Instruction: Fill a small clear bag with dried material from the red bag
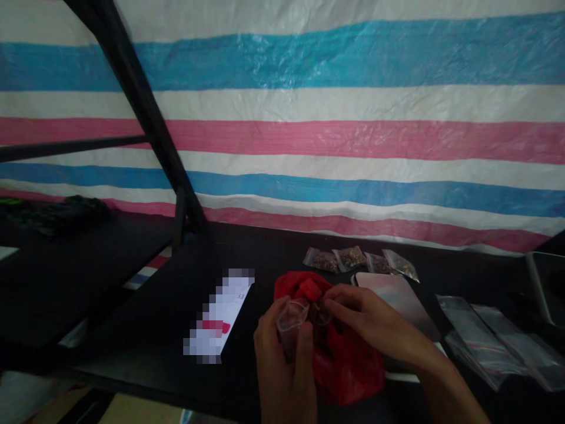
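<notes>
Small clear plastic bag [291,318] stands open, clamped between the left hand's [285,353] fingers and thumb; the right hand [364,315] pinches dark contents [321,312] over the crumpled red plastic bag [348,365].

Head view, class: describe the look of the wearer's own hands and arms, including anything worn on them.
The left hand and right hand are human and ungloved. No rings show on the visible fingers. The right forearm shows no sleeve or watch. Finer markings are too dim to make out.
</notes>
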A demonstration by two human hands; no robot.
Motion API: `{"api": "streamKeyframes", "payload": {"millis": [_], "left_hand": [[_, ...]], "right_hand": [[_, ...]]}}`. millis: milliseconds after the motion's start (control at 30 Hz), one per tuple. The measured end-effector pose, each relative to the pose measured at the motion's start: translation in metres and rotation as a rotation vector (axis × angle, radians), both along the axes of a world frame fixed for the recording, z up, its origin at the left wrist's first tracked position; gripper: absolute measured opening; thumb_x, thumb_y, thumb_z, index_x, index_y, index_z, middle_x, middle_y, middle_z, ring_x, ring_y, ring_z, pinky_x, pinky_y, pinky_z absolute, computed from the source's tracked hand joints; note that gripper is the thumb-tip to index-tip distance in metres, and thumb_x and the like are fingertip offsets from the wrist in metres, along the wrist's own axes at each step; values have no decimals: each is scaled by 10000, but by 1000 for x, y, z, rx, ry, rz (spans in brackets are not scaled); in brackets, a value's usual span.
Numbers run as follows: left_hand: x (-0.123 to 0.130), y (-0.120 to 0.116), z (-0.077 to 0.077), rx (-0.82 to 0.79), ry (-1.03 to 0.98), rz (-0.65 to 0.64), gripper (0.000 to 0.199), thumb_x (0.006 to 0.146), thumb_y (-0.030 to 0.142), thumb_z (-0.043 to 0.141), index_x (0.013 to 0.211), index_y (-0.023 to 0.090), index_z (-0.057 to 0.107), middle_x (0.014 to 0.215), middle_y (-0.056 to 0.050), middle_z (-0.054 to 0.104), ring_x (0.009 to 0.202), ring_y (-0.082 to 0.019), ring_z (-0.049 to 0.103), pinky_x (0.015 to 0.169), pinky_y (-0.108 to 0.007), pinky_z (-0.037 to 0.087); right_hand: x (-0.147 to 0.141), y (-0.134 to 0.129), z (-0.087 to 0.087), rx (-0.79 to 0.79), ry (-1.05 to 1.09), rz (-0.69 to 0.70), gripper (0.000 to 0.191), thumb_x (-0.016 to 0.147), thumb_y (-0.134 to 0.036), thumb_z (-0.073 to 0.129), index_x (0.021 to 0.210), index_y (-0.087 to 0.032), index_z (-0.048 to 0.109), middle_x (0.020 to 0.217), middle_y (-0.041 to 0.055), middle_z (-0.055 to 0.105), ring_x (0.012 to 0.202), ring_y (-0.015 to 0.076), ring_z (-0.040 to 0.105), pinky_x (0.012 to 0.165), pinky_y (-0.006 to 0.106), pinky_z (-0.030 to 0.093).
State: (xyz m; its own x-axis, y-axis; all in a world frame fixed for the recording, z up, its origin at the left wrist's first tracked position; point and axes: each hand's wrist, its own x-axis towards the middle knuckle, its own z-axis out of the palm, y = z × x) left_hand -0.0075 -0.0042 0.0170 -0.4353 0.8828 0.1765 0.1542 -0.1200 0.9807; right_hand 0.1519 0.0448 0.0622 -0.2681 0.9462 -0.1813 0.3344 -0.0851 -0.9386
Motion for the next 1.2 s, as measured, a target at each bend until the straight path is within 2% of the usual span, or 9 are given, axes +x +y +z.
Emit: {"api": "streamKeyframes", "payload": {"millis": [133, 233, 367, 600, 733, 900, 1067, 1200], "left_hand": [[-5, 2, -10, -3, 257, -82, 395, 903, 407, 675, 1268, 254, 657, 1279, -93, 678, 1230, -342, 543, 1041, -547, 446], [-5, 5, -15, -72, 309, -161, 452, 851, 290, 734, 1296, 259, 666, 1291, -82, 697, 1258, -351, 522, 1051, -555, 446], [-5, 9, -20, -61, 378, -216, 483, 851, 222, 741, 1325, 257, 656, 1337, -77, 698, 1266, -333, 552, 1076, -547, 443], [-7, 14, -29, 37, 509, -227, 465, 895, 225, 702, 1352, 270, 627, 1348, -71, 701, 1230, -312, 601, 1049, -534, 469], [-8, 15, -33, 43, 548, -240, 470, 911, 260, 707, 1371, 272, 614, 1343, -66, 705, 1227, -317, 592, 1047, -542, 469], [-8, 19, -36, 79, 611, -223, 454, 936, 251, 676, 1382, 273, 592, 1369, -62, 700, 1241, -312, 598, 1055, -547, 457], [-5, 20, -36, 169, 700, -243, 464, 982, 196, 552, 1441, 258, 536, 1392, -85, 692, 1233, -282, 639, 1056, -528, 453], [-3, 18, -35, 204, 663, -230, 474, 980, 190, 516, 1451, 243, 524, 1374, -103, 697, 1239, -289, 637, 1042, -528, 462]], "right_hand": [[10, -3, 7, -26, 56, -45, 411, 927, -609, 656, 1006, -211, 723, 942, 36, 762, 859, 201, 690, 733, 298, 505], [14, -5, 11, 1, 78, -65, 400, 918, -610, 673, 1010, -224, 723, 970, 33, 764, 912, 210, 694, 770, 304, 521], [11, -7, 16, 60, 114, -97, 375, 909, -593, 692, 1011, -233, 719, 1001, 34, 775, 957, 218, 710, 838, 318, 546], [-6, -10, 18, 113, 121, -93, 205, 939, -449, 670, 1004, -258, 706, 926, -6, 769, 873, 185, 729, 757, 283, 551], [-8, -11, 13, 192, -34, -156, 156, 938, -380, 655, 1009, -252, 711, 934, 3, 761, 845, 193, 717, 750, 309, 542], [-12, -14, 12, 264, -210, -172, 80, 927, -281, 663, 993, -267, 705, 1013, 12, 746, 907, 210, 713, 826, 350, 543], [-23, -21, 23, 300, -221, -163, 164, 886, -138, 685, 967, -275, 722, 1066, 9, 723, 955, 195, 708, 881, 342, 543], [-32, -28, 32, 400, -240, -102, 275, 865, -50, 675, 1004, -282, 723, 1169, 5, 670, 1002, 181, 694, 916, 325, 547]]}}
